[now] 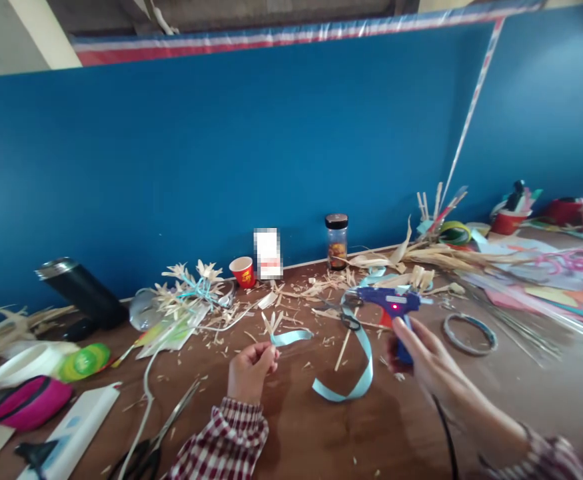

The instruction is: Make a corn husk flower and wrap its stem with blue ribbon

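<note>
My left hand (254, 367) is closed in a pinch on a small corn-husk flower (272, 323), whose pale petals stick up above the fingers. A short piece of light blue ribbon (294, 337) trails from the same pinch to the right. In my right hand (421, 350) is a blue hot glue gun (388, 300), its red light lit and its nozzle pointing left. The fingers wrap round its handle. Between the hands a longer blue ribbon (366, 370) curls on the table, with small dark-handled scissors (350, 321) lying across it.
Husk scraps litter the brown table (291, 433). Large scissors (166, 427) and a white cable (147, 393) lie at left, near finished husk flowers (194, 283) and a black tumbler (84, 293). A red paper cup (244, 272), a jar (337, 243) and a wire coil (470, 335) stand or lie beyond.
</note>
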Demonstrator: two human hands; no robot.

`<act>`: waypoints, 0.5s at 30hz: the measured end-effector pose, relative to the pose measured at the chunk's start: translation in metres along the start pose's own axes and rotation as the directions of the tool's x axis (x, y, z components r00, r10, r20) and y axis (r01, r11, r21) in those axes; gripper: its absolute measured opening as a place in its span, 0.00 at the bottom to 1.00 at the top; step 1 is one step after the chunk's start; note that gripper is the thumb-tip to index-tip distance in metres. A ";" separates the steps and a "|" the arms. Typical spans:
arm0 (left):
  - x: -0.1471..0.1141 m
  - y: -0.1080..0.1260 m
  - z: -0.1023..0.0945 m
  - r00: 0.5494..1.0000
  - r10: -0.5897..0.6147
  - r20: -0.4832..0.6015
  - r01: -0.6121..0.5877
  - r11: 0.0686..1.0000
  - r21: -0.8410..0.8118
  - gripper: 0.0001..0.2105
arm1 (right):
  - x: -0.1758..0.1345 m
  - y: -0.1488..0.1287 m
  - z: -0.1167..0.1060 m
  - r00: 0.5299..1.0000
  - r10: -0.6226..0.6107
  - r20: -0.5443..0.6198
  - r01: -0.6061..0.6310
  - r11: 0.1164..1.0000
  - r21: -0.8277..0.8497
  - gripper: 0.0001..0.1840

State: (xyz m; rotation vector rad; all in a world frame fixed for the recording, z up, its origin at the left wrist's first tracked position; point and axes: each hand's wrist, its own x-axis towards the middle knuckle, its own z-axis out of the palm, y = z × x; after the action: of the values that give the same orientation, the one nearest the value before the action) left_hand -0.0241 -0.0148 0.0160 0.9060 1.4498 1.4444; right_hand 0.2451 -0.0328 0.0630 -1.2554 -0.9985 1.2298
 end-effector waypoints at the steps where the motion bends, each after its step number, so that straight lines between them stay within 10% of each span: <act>1: 0.000 0.000 0.000 1.000 -0.013 0.003 0.013 1.000 -0.015 0.12 | 0.000 0.000 0.016 0.996 0.008 0.085 -0.007 1.000 -0.016 0.20; 8: 0.006 0.003 -0.009 0.994 -0.104 -0.032 0.106 0.992 0.075 0.10 | 0.012 0.012 0.074 0.886 -0.181 0.427 0.314 0.912 -0.265 0.13; 15: 0.012 0.009 -0.019 0.985 -0.170 0.041 0.155 0.956 0.247 0.10 | 0.014 0.035 0.083 0.856 -0.438 0.273 0.515 0.686 -0.513 0.11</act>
State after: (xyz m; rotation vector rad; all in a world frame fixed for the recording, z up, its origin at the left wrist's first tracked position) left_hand -0.0467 -0.0098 0.0228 0.9473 1.6391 1.1244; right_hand 0.1609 -0.0111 0.0351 -1.2399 -1.7616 0.6039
